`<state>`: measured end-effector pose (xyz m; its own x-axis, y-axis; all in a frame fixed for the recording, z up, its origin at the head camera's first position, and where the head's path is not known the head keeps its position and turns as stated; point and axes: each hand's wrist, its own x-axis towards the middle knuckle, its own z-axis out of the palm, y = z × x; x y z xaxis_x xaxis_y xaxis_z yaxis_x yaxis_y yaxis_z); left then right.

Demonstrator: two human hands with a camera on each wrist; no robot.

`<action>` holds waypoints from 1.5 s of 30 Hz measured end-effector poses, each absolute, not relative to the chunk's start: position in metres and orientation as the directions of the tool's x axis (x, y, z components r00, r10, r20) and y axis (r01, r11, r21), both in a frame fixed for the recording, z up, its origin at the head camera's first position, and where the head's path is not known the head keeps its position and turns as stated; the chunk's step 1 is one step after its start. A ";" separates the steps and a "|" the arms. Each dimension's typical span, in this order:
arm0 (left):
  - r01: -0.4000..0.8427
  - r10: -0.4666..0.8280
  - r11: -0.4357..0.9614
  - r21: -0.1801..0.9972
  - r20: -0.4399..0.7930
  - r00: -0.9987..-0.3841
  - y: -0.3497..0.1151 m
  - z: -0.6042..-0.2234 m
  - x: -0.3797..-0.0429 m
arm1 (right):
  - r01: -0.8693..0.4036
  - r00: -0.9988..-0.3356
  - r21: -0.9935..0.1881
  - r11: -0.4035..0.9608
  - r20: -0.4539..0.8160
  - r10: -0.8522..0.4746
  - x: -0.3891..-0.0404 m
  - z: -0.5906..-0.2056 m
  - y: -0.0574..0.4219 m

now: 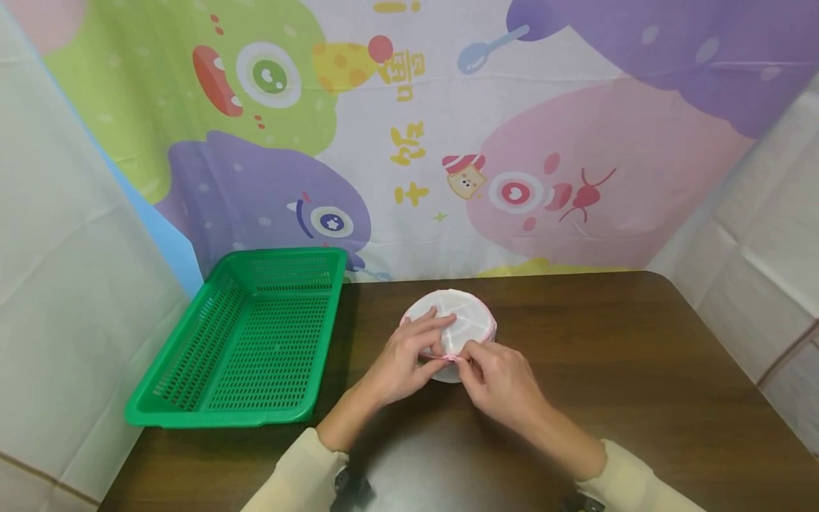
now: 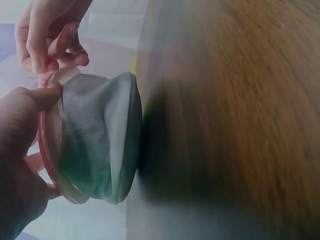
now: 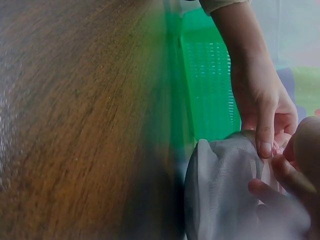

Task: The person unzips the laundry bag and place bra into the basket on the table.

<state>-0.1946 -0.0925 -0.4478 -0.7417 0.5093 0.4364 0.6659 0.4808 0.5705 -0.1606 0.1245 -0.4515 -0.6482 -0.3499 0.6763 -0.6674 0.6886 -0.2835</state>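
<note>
A green basket [image 1: 275, 348] stands at the left of the desk [image 1: 608, 341]. Next, the left hand [image 1: 406, 355] pinches the near edge of a round mesh bag [image 1: 470, 320], other fingers spread over its top. The bag sits between both hands, over the desk. The right hand [image 1: 502, 380] pinches the pink trim [image 1: 493, 327] just beside; exactly what its fingertips grip is too small to tell. Steadying the trim taut at left, with small, level pulls at right, should work best.

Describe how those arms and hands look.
The left hand and right hand are bare, without gloves. The sleeves are plain cream, and a small dark object, too unclear to identify, shows by the end of each.
</note>
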 end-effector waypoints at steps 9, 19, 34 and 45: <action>0.682 0.505 0.481 0.551 0.462 -0.729 -0.094 -0.449 -0.196 | -0.657 -0.662 -0.296 0.693 0.668 -0.342 -0.161 -0.450 0.127; 0.643 0.496 0.487 0.590 0.419 -0.760 -0.089 -0.446 -0.195 | -0.664 -0.661 -0.301 0.685 0.665 -0.348 -0.159 -0.448 0.125; 0.651 0.497 0.488 0.581 0.429 -0.755 -0.093 -0.449 -0.194 | -0.667 -0.651 -0.289 0.686 0.673 -0.349 -0.160 -0.450 0.126; 0.642 0.473 0.494 0.586 0.439 -0.764 -0.093 -0.448 -0.195 | -0.655 -0.661 -0.289 0.698 0.666 -0.345 -0.161 -0.449 0.129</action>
<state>-0.1951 -0.0932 -0.4477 -0.7641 0.4727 0.4389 0.6423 0.4943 0.5858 -0.1606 0.1287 -0.4492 -0.6614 -0.3446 0.6662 -0.6551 0.6980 -0.2894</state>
